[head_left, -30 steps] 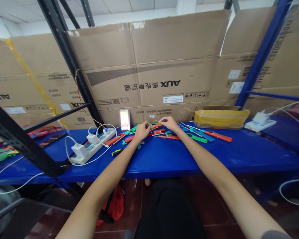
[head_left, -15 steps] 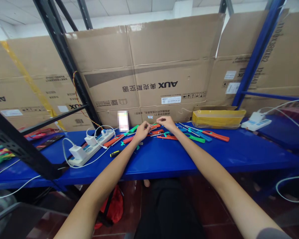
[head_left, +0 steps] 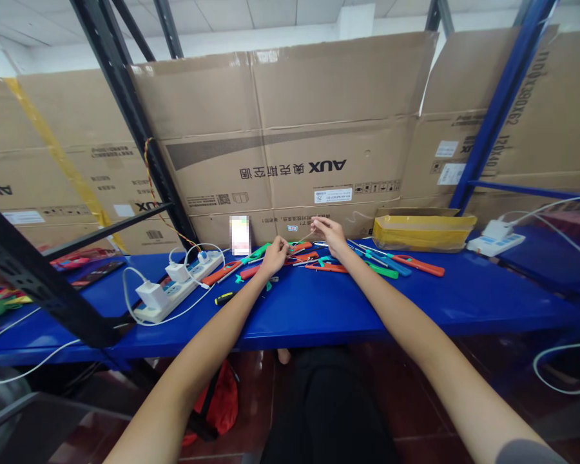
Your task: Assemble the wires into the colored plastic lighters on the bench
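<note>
My left hand [head_left: 274, 257] is closed in a pinch above the pile at the middle of the blue table; what it grips is too small to make out. Farther right and slightly higher, my right hand [head_left: 330, 234] pinches what looks like a thin pale strand [head_left: 303, 238] stretching between the hands. Below and around them lie several long-nosed lighters with metal tubes, among them a red lighter [head_left: 423, 265], a blue lighter [head_left: 397, 265] and a green lighter [head_left: 384, 271]. Another red lighter [head_left: 221, 273] lies left of my left hand. My fingers and forearms partly cover the pile.
A black and yellow screwdriver handle [head_left: 225, 298] lies beside my left forearm. A white power strip [head_left: 181, 293] with plugs and cables is farther left. At the back stand a bright-screened phone [head_left: 240, 237] and a yellow-taped box [head_left: 423, 232]. Cardboard [head_left: 290, 148] walls the far side; rack posts flank it.
My right hand has moved slightly up and away from my left hand, widening the gap. The left hand stays almost in place. Part of another person's arm appears at the far left.
</note>
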`<state>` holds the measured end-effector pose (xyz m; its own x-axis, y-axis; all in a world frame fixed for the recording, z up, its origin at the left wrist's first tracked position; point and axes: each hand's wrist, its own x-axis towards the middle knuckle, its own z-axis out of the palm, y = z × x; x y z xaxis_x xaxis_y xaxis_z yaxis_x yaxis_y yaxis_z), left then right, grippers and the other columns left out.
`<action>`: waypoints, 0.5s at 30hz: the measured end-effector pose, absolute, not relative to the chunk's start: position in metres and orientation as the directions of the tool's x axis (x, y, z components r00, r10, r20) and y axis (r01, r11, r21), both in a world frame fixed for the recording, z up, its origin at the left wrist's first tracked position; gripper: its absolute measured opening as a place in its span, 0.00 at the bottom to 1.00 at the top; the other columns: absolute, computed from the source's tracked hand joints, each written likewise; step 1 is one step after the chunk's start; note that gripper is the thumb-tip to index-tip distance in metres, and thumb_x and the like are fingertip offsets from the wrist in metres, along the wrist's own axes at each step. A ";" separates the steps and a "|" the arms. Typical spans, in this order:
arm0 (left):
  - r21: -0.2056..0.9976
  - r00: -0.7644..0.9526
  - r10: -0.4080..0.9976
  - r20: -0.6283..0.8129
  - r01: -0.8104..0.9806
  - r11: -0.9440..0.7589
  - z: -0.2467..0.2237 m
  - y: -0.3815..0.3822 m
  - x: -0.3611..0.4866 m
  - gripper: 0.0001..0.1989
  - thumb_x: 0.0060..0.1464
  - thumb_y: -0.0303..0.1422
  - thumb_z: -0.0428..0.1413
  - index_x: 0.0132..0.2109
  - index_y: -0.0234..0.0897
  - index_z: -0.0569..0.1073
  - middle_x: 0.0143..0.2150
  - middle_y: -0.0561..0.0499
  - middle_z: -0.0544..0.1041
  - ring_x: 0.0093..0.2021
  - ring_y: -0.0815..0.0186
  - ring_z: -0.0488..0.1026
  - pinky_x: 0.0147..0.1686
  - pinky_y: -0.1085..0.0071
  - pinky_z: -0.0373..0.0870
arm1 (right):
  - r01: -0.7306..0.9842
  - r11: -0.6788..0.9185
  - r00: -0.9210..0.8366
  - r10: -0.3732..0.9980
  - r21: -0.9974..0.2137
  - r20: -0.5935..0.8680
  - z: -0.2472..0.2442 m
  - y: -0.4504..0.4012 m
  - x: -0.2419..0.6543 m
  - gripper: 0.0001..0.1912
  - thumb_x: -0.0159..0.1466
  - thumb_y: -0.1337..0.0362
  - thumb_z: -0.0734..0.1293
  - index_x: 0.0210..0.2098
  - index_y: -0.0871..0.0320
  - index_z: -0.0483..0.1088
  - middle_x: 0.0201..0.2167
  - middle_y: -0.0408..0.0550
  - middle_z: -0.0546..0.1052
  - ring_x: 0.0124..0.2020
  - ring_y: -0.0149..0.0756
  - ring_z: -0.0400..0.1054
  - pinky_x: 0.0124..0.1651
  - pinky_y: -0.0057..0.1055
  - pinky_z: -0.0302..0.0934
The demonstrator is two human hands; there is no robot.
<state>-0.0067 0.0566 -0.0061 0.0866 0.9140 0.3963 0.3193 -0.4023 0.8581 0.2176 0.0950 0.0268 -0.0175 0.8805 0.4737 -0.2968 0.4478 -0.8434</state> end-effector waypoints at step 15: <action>0.846 -0.067 0.896 0.439 0.366 -0.387 0.005 0.047 -0.006 0.08 0.61 0.27 0.54 0.41 0.38 0.79 0.32 0.51 0.83 0.32 0.63 0.79 0.36 0.69 0.76 | 0.472 0.731 -0.316 0.662 -0.493 0.679 0.013 0.077 0.200 0.08 0.68 0.67 0.72 0.38 0.55 0.86 0.38 0.50 0.87 0.38 0.41 0.80 0.47 0.33 0.70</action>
<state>-0.0065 0.0469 0.0047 -0.0671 0.8958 0.4393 0.3660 -0.3875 0.8461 0.2002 0.0770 0.0134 -0.3163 0.6623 0.6792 0.4720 0.7309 -0.4929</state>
